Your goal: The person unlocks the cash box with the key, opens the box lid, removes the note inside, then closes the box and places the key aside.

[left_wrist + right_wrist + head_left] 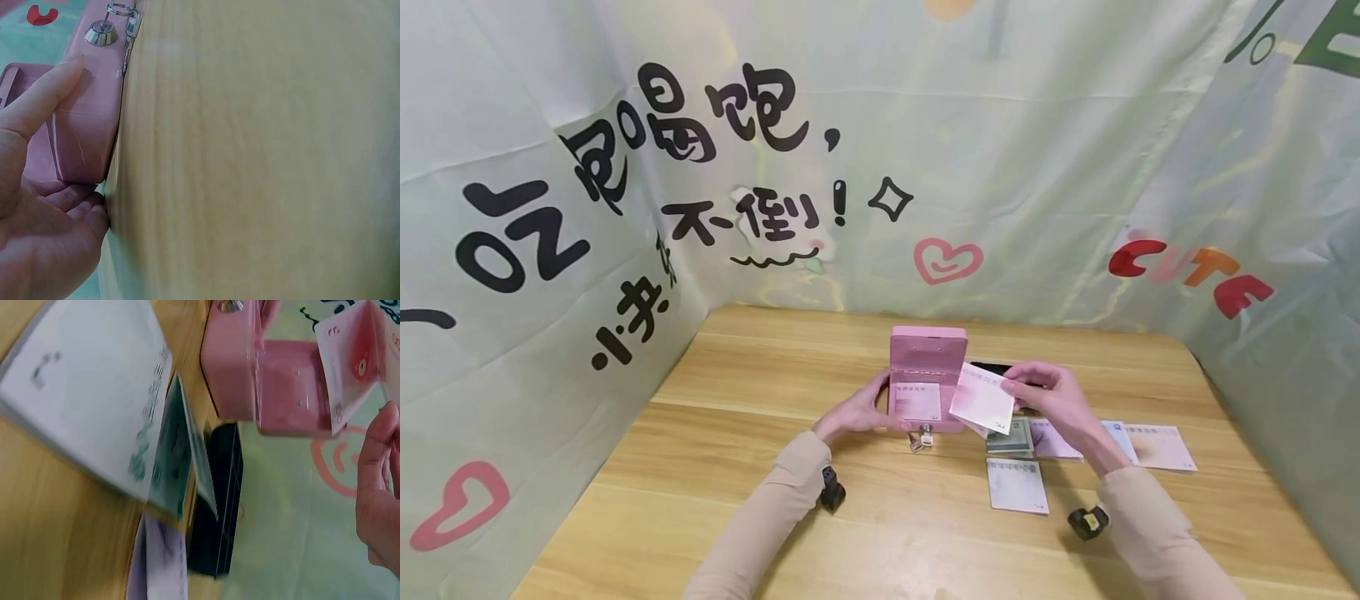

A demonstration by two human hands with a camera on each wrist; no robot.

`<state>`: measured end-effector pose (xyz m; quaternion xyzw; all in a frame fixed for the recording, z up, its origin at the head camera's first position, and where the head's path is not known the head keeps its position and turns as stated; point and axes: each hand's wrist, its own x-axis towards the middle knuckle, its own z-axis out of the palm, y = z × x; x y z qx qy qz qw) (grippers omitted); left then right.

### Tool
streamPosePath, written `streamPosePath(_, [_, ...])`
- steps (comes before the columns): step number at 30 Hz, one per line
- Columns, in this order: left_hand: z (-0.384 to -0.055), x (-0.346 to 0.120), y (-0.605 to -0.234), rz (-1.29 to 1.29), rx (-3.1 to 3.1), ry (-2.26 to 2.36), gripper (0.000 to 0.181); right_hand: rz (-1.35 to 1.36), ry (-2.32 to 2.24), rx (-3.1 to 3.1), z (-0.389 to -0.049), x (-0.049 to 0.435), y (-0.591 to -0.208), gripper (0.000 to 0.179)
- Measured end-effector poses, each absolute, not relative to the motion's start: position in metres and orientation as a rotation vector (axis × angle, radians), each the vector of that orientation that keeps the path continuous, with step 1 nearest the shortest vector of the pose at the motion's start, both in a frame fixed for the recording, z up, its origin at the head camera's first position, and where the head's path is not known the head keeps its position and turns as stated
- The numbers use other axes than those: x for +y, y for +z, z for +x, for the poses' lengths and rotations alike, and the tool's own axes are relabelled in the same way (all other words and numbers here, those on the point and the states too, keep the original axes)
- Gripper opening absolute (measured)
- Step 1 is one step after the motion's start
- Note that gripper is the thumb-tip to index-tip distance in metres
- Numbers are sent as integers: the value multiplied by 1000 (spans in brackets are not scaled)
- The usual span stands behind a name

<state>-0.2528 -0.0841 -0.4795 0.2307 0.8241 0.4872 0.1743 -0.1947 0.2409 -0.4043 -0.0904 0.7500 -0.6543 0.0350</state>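
A small pink metal cash box (928, 352) stands on the table with its lid raised. Pink play banknotes (917, 402) lie inside it. My left hand (857, 408) grips the box's left side, thumb on its front and the other fingers along its side, as the left wrist view shows. Keys (130, 28) on a ring hang from the front lock (101, 34). Just right of the box, my right hand (1052, 396) pinches a folded pink play banknote (983, 398) above the table. In the right wrist view, that banknote (350, 362) overlaps the box's edge.
Right of the box are a green folded banknote (1011, 437), a purple one (1054, 440), a pale stack (1018, 485) nearer the front, and a pinkish stack (1161, 447). A black object (215, 506) lies behind them. Printed cloth (1037, 183) surrounds the wooden table (880, 533).
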Motion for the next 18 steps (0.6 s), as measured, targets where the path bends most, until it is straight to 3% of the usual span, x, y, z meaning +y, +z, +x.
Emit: streamPosePath(18, [-252,-84,-478,608,2355,1350,114,-258,-1878,2474,-168,296,-414,7])
